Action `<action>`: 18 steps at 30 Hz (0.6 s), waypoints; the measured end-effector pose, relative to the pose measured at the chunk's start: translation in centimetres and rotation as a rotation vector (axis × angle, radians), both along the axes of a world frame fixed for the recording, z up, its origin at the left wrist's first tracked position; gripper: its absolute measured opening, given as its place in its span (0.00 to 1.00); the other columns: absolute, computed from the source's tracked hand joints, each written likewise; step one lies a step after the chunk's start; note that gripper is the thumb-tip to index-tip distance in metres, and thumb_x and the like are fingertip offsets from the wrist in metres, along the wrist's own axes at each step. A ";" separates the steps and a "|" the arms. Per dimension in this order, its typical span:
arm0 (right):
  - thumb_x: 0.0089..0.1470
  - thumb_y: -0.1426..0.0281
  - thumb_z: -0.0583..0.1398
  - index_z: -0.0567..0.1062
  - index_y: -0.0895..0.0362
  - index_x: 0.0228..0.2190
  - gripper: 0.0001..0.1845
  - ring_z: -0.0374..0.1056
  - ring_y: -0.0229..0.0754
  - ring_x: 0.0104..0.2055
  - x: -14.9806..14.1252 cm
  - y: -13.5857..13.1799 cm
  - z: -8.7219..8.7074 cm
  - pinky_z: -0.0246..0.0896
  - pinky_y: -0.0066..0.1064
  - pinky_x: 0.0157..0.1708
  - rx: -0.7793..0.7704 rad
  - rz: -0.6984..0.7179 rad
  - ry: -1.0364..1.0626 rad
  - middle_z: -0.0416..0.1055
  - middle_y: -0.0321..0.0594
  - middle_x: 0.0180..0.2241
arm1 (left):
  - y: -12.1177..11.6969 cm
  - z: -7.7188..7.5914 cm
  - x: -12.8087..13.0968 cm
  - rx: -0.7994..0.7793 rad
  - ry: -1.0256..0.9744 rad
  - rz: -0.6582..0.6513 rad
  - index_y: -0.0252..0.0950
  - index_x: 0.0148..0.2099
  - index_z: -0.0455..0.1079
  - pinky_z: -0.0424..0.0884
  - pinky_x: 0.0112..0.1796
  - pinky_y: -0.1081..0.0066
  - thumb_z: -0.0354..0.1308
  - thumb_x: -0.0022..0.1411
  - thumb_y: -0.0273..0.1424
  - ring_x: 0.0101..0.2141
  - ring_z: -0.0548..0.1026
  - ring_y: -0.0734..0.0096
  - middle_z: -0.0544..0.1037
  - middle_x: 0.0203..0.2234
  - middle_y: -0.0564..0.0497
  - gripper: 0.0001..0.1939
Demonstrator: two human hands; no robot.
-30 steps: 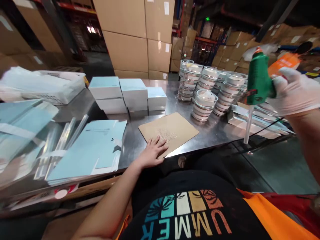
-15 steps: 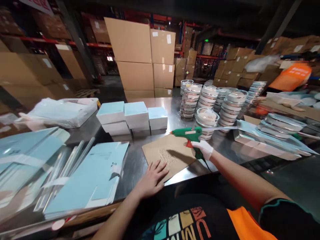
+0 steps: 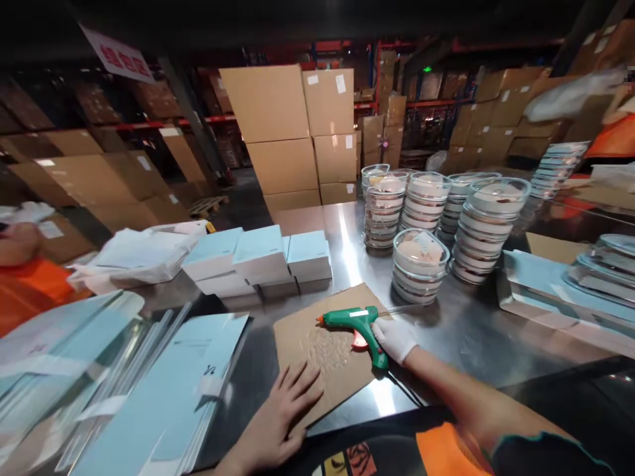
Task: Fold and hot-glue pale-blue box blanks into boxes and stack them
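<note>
A green hot glue gun [image 3: 351, 320] with an orange tip and red trigger lies low over a sheet of brown cardboard [image 3: 342, 390], its nozzle to the left. My right hand [image 3: 395, 338], in a white glove, grips the back of its handle; some fingers are hidden. A thin clear glue stick [image 3: 399, 309] pokes out behind the gun. Bare and flat, my left hand [image 3: 294, 403] lies with spread fingers on the left front part of the cardboard. Dried glue strands [image 3: 330, 350] cover the cardboard's middle.
Several stacks of round clear-lidded containers [image 3: 491, 225] stand at right. White boxes with light-blue tops [image 3: 260, 258] sit behind the cardboard. Blue sheets [image 3: 198, 370] and clear strips [image 3: 133, 370] lie at left. A person's orange-clad arm [image 3: 30, 284] shows at far left.
The glue gun has come down onto or close to the cardboard with my right hand. My left hand stays flat on the cardboard. The view has shifted, and a person appears at left.
</note>
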State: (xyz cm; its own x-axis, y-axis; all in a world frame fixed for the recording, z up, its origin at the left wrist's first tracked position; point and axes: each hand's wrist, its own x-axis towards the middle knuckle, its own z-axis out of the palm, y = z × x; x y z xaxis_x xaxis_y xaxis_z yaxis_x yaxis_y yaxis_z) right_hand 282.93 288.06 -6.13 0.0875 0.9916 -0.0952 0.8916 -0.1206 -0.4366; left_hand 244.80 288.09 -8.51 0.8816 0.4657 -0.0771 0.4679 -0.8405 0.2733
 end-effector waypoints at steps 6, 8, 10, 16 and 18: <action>0.73 0.61 0.51 0.81 0.52 0.48 0.20 0.78 0.55 0.47 2.1 -0.4 0.6 0.64 0.40 0.46 -0.028 0.236 -0.003 0.83 0.46 0.45 | -0.6 -1.5 -0.7 0.286 -0.007 0.107 0.56 0.83 0.46 0.64 0.68 0.29 0.57 0.74 0.46 0.75 0.59 0.34 0.53 0.78 0.44 0.43; 0.72 0.60 0.51 0.82 0.50 0.47 0.19 0.78 0.55 0.48 2.8 -0.6 0.6 0.64 0.41 0.46 -0.027 0.299 -0.006 0.83 0.43 0.46 | -0.6 -1.9 -0.8 0.340 -0.019 0.145 0.58 0.83 0.44 0.66 0.67 0.32 0.57 0.74 0.48 0.74 0.61 0.36 0.54 0.78 0.43 0.43; 0.71 0.60 0.52 0.82 0.51 0.47 0.19 0.78 0.55 0.50 3.3 -0.8 0.5 0.63 0.40 0.47 -0.029 0.342 -0.007 0.83 0.44 0.47 | -0.7 -2.3 -0.9 0.363 -0.042 0.196 0.59 0.83 0.43 0.66 0.67 0.32 0.56 0.75 0.48 0.74 0.62 0.37 0.53 0.79 0.43 0.42; 0.71 0.64 0.55 0.82 0.53 0.51 0.18 0.78 0.50 0.50 4.4 -1.0 0.6 0.59 0.35 0.44 -0.033 0.392 0.056 0.83 0.45 0.50 | -0.8 -3.8 -1.1 0.287 -0.115 0.397 0.66 0.83 0.40 0.64 0.69 0.34 0.56 0.72 0.53 0.76 0.58 0.37 0.44 0.82 0.48 0.45; 0.70 0.65 0.55 0.83 0.53 0.52 0.18 0.78 0.50 0.50 4.7 -1.2 0.9 0.59 0.34 0.43 -0.035 0.407 0.088 0.83 0.45 0.49 | -0.6 -4.6 -1.5 0.314 -0.149 0.470 0.60 0.84 0.38 0.65 0.69 0.35 0.57 0.71 0.54 0.77 0.56 0.35 0.42 0.82 0.44 0.47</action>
State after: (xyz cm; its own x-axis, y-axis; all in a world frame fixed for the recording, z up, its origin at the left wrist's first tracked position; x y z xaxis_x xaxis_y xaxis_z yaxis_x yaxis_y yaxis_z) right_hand 287.63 286.87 -5.20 -0.3210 0.9396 -0.1191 0.8288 0.2178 -0.5154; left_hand 243.27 287.46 -13.15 0.5655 0.7900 0.2368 0.7859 -0.6032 0.1359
